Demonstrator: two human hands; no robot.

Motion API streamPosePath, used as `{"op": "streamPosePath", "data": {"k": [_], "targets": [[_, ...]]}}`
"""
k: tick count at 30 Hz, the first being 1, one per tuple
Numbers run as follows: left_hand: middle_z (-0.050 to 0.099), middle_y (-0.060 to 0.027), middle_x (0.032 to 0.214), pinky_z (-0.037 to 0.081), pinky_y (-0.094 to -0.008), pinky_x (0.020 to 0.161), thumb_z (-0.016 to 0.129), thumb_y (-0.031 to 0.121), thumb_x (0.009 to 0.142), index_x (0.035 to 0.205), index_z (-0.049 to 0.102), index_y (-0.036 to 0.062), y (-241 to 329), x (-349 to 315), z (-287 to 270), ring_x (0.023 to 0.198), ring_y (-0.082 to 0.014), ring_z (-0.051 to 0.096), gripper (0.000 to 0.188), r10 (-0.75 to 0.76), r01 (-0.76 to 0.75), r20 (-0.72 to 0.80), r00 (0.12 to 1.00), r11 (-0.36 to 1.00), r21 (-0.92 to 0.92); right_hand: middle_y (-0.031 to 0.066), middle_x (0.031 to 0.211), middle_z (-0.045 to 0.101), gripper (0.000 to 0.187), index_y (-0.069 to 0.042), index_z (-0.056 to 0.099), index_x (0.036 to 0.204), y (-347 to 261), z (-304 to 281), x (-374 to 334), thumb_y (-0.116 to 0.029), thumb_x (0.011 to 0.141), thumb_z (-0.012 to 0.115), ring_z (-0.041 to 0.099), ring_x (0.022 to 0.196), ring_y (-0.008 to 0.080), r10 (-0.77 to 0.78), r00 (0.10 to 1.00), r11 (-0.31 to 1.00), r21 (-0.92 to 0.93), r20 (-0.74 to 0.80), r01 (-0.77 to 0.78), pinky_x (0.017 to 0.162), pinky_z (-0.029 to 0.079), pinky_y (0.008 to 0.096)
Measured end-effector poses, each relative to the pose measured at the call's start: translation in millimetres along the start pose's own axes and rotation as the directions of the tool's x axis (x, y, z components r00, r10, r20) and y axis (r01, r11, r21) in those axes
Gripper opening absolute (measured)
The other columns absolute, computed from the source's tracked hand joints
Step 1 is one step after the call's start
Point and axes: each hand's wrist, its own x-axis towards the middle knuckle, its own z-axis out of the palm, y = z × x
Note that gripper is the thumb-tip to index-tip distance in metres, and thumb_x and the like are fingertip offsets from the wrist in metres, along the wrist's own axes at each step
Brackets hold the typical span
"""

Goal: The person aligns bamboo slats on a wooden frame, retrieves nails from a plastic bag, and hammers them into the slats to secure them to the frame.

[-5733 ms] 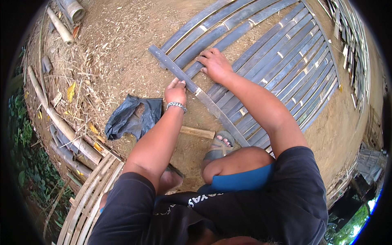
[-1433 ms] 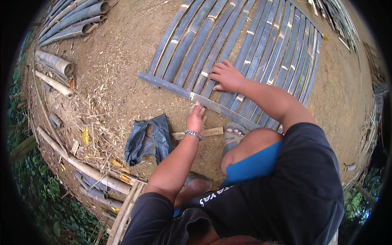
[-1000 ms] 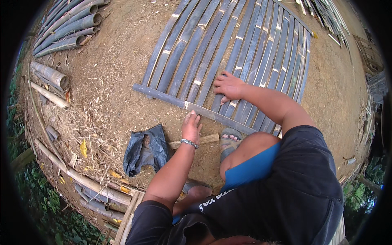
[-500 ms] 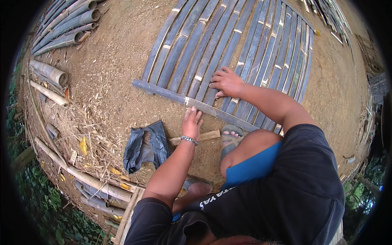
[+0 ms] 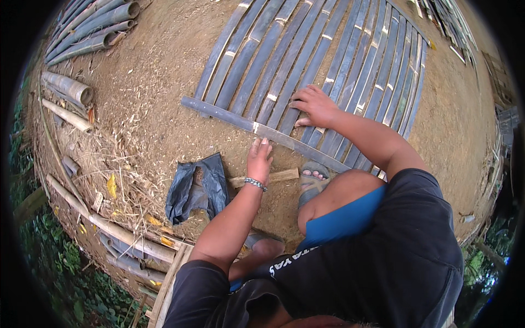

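A panel of dark split-bamboo slats (image 5: 262, 68) lies on the ground before me, the slats side by side with narrow gaps. Across their near ends runs a bamboo cross strip (image 5: 221, 113). My right hand (image 5: 317, 107) rests on the slats right of the middle, fingers apart and slightly bent, gripping nothing. Just on the near side of the cross strip is my left hand (image 5: 259, 164), fingers stretched out and nothing visible in it. Its fingertips are close to the strip; whether they touch it I cannot tell.
A black plastic bag (image 5: 210, 183) and a piece of wood (image 5: 279, 176) lie near my left forearm. My sandalled foot (image 5: 314, 175) is by the panel's near edge. Bamboo poles (image 5: 109, 22) are stacked far left; thin strips (image 5: 445, 27) lie far right. Bamboo shavings litter the ground.
The view has shifted slightly, so the panel sits a little higher. Against the panel, both hands have drawn slightly nearer to me, the right one also a little rightward.
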Motion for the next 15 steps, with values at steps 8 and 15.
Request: {"op": "streamPosePath", "data": {"k": [8,15], "targets": [[0.048,-0.0171,0.152,0.039,-0.0399,0.112,0.059,0.037,0.104,0.156,0.031,-0.0029,-19,2,-34,0.138,-0.0258,0.050,0.071,0.137,-0.125,-0.035,0.990,0.963,0.241,0.0088,0.136,0.056,0.054,-0.013,0.065,0.126,-36,4,-6,-0.048,0.086,0.073,0.046,0.135,0.0285,-0.014,1.000,1.000,0.009,0.002,0.014,0.121,0.027,0.0524],[0.059,-0.0178,0.141,0.040,-0.0325,0.111,0.061,0.025,0.104,0.147,0.043,-0.0100,-7,-46,-45,0.130,-0.0199,0.055,0.059,0.028,-0.128,0.269,0.963,0.923,0.362,0.0119,0.131,0.057,0.044,-0.013,0.067,0.121,-87,33,-24,-0.042,0.088,0.071,0.047,0.132,0.0304,-0.186,0.981,0.974,0.141,0.049,0.177,0.119,0.028,0.0526]]}}
